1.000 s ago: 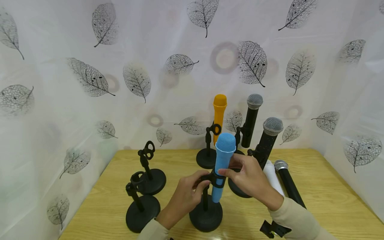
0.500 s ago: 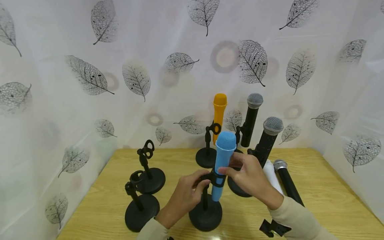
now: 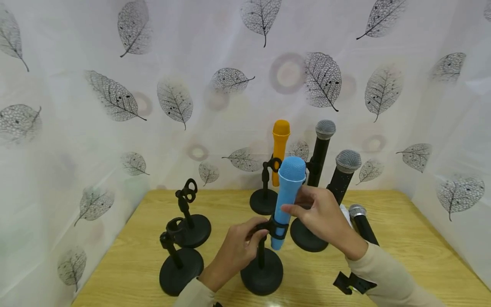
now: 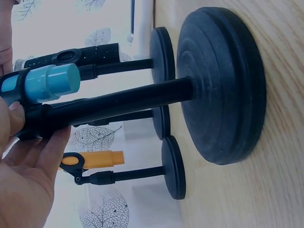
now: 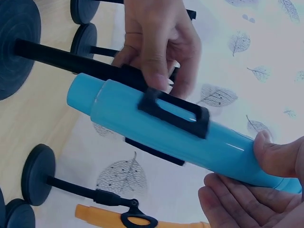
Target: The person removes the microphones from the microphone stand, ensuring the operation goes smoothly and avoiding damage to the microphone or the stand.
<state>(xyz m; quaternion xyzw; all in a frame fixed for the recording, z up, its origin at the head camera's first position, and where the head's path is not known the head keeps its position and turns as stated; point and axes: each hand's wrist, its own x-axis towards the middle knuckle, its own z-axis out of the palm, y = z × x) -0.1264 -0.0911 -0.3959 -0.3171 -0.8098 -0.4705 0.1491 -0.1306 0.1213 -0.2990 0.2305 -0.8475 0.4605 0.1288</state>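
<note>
A light blue microphone (image 3: 287,194) sits through the black clip (image 3: 280,230) of a microphone stand, tilted slightly right at its head. My right hand (image 3: 324,219) pinches its body above the clip, thumb on the near side. My left hand (image 3: 239,245) holds the joint of the clip between thumb and fingers. Below, the stand's round base (image 3: 262,275) rests on the table. In the left wrist view the microphone's tail end (image 4: 61,80) pokes out of the clip beside the pole (image 4: 123,99). The right wrist view shows the clip (image 5: 175,116) around the microphone's lower body.
Two stands with unfilled clips (image 3: 182,273) (image 3: 195,232) stand at left. Behind are an orange microphone (image 3: 281,140) and two black microphones (image 3: 321,149) (image 3: 343,177) on stands. Another black microphone (image 3: 364,226) lies at right beside a white one, mostly hidden. A leaf-patterned sheet (image 3: 215,38) surrounds the table (image 3: 130,264).
The blue microphone has slid upward through the clip, so less of its tail shows below. My right hand has risen with it. My left hand has stayed at the clip.
</note>
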